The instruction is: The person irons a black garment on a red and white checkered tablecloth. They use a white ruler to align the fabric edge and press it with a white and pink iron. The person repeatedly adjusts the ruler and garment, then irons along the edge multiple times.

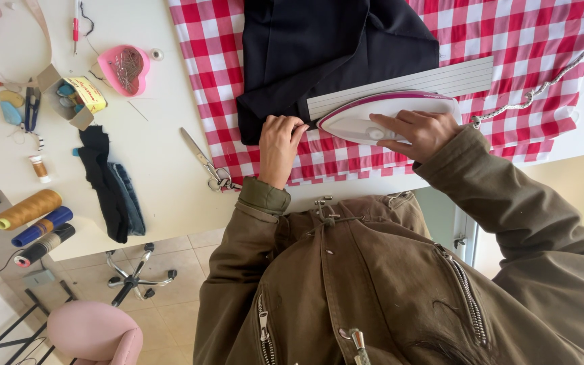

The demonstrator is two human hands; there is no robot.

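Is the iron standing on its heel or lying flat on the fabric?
Lying flat. The iron rests soleplate-down over the dark fabric, with the right hand gripping it from above.
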